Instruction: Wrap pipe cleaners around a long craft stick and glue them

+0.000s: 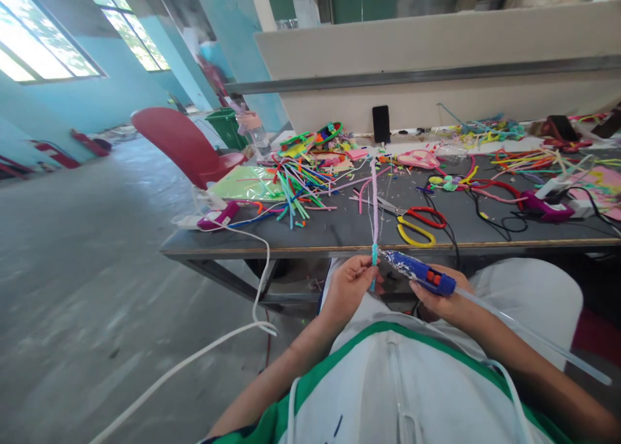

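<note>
My left hand pinches the lower end of a fuzzy stem, whose long upper part is pale pink and whose short lower part is turquoise. The stem stands upright in view, over the table's front edge. In my right hand is a blue glue gun with a red part and a long clear glue stick out of its back. The gun's nozzle points left and is at or very near the turquoise part; whether they touch is unclear. Thin glue strands hang around the stem.
Red- and yellow-handled scissors lie on the grey table, right of the stem. Many coloured stems are piled to the left. A black phone leans at the back. White cables trail off the left edge beside a red chair.
</note>
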`<state>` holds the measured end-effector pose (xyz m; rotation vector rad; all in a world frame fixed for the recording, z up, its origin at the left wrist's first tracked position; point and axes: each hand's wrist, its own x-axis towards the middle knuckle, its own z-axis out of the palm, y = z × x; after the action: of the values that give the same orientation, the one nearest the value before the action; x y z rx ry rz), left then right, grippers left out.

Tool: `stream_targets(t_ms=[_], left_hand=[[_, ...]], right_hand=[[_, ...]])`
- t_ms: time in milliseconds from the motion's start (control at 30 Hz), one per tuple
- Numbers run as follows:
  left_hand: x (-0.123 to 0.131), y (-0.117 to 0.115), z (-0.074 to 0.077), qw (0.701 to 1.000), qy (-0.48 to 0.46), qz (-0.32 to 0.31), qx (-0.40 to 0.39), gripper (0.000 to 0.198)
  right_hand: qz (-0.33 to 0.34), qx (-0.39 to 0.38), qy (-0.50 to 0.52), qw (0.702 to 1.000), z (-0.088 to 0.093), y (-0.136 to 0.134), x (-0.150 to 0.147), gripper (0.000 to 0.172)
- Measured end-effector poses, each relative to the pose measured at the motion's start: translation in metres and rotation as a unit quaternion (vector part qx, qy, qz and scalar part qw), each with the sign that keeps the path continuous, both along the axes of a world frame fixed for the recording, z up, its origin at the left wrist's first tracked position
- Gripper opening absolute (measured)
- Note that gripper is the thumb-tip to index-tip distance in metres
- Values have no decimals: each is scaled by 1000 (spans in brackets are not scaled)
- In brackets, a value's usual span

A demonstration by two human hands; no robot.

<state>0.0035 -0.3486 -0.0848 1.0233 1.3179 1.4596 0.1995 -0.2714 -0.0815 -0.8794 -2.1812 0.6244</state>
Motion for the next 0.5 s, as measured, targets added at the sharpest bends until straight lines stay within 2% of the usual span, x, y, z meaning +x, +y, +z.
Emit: stream_targets(t_ms=[100, 300, 500], left_hand=[[1, 0, 1, 1000, 15, -3, 3, 18], [1, 1, -1, 1000, 24, 6, -5, 16], [2, 1, 0, 1000, 5, -4, 0, 16]], right_hand=[[37, -2, -20, 999, 2, -2, -2, 20], [10, -8, -26, 1000, 1, 2, 0, 19], [34, 3, -35, 999, 4, -1, -1, 21]])
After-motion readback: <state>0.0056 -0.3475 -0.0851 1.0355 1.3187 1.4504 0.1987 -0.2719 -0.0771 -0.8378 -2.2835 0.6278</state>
